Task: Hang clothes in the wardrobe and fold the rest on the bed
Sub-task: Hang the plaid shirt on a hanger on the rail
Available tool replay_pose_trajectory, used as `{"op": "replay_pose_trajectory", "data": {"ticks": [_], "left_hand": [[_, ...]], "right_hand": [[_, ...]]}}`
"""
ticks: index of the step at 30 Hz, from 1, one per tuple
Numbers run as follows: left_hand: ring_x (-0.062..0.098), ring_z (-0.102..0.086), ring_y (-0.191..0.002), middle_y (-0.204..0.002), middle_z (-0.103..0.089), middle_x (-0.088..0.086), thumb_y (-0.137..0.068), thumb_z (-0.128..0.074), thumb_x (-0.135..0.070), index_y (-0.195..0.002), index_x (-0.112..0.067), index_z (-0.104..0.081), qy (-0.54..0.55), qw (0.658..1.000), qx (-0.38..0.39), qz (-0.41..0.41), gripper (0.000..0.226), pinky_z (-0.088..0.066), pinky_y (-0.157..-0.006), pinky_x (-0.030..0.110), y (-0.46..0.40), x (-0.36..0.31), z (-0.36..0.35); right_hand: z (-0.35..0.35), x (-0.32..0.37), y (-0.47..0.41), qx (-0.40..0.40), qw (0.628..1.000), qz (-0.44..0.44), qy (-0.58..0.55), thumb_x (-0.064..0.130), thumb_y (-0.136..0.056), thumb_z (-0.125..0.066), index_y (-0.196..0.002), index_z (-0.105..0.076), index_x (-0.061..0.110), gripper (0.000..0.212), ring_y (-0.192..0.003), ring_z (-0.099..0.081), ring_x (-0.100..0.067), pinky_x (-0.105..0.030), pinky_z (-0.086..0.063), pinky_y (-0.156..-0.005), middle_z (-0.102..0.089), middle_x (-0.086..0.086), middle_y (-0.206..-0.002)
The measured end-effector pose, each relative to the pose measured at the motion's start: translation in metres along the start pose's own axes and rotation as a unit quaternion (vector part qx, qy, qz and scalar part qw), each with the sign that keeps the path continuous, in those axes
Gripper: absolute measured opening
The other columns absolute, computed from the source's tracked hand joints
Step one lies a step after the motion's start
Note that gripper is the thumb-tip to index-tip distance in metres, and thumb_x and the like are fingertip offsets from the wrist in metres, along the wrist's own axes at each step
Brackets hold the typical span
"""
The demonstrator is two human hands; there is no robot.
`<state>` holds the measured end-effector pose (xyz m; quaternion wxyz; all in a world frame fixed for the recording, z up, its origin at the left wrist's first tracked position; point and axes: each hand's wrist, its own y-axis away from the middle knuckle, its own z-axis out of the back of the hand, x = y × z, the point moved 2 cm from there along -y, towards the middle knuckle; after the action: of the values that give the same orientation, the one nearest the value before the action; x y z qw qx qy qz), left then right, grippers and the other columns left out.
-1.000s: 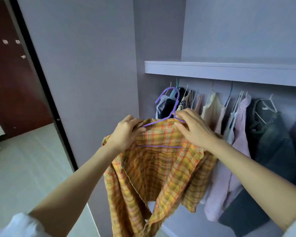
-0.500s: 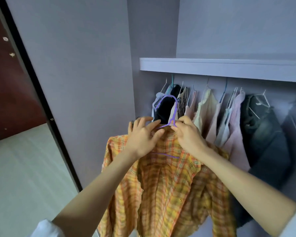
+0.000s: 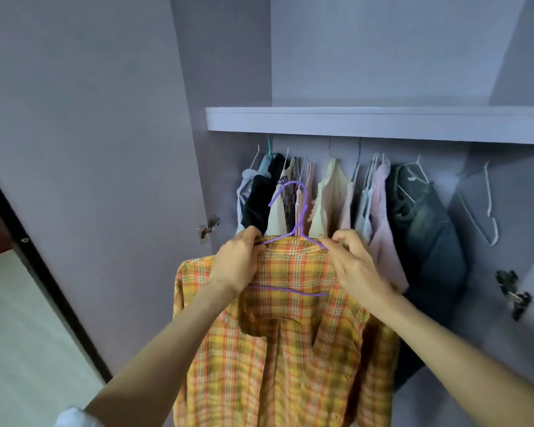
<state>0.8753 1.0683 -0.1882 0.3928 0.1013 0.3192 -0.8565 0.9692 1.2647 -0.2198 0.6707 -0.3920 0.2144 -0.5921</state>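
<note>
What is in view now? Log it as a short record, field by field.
held item: plaid shirt on purple hanger
left hand: fingers grip the shirt's left shoulder at the hanger
right hand: fingers pinch the right shoulder
hanger hook: free, below the shelf, not yet on a rail
wardrobe: hung clothes, dark jeans, empty white hanger

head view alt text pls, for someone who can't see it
Two hands, left hand and right hand, hold an orange plaid shirt on a purple hanger up before an open wardrobe. Behind it, hung clothes crowd under a shelf, with an empty white hanger at the right.
</note>
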Motion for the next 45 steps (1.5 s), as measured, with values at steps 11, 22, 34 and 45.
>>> {"op": "replay_pose_trajectory", "data": {"ticks": [11, 22, 34, 45], "left_hand": [[0.021, -0.052, -0.075, -0.088, -0.057, 0.004, -0.095, -0.049, -0.007, -0.097, -0.001, -0.054, 0.103, 0.991, -0.04, -0.072, 0.008, -0.032, -0.064, 0.018, -0.024, 0.004, -0.022], [0.019, -0.054, -0.073, -0.088, -0.06, 0.004, -0.094, -0.052, -0.01, -0.095, -0.003, -0.057, 0.139, 0.977, -0.036, -0.158, 0.009, -0.036, -0.064, 0.024, -0.036, -0.04, -0.066], [0.033, -0.058, -0.066, -0.073, -0.058, 0.007, -0.072, -0.063, 0.009, -0.081, -0.008, -0.055, 0.021, 0.974, 0.005, -0.227, 0.021, -0.048, -0.052, 0.039, -0.027, -0.067, -0.069], [0.029, -0.055, -0.069, -0.081, -0.058, 0.008, -0.086, -0.057, 0.003, -0.086, -0.002, -0.055, 0.098, 0.975, -0.062, -0.19, 0.006, -0.044, -0.06, 0.034, -0.033, -0.054, -0.054]], "right_hand": [[0.049, -0.037, 0.034, 0.056, 0.982, -0.126, 0.127, 0.028, -0.087, -0.038, -0.126, -0.054, 0.011, 0.046, -0.102, -0.044, -0.015, -0.04, -0.049, -0.079, -0.056, -0.005, -0.117], [0.073, -0.035, 0.021, 0.049, 0.958, -0.259, 0.112, 0.027, -0.09, -0.057, -0.102, -0.059, 0.013, 0.018, -0.085, -0.05, -0.013, -0.026, -0.036, -0.072, -0.047, 0.008, -0.09], [0.106, -0.041, -0.001, 0.118, 0.922, -0.221, 0.294, 0.004, -0.084, -0.05, -0.1, -0.057, 0.002, 0.018, -0.087, -0.059, -0.036, -0.036, -0.041, -0.072, -0.06, -0.015, -0.098], [0.094, -0.05, 0.041, 0.154, 0.949, -0.255, 0.104, 0.017, -0.09, -0.054, -0.124, -0.053, 0.014, 0.034, -0.11, -0.049, -0.02, -0.04, -0.043, -0.091, -0.054, -0.002, -0.117]]}}
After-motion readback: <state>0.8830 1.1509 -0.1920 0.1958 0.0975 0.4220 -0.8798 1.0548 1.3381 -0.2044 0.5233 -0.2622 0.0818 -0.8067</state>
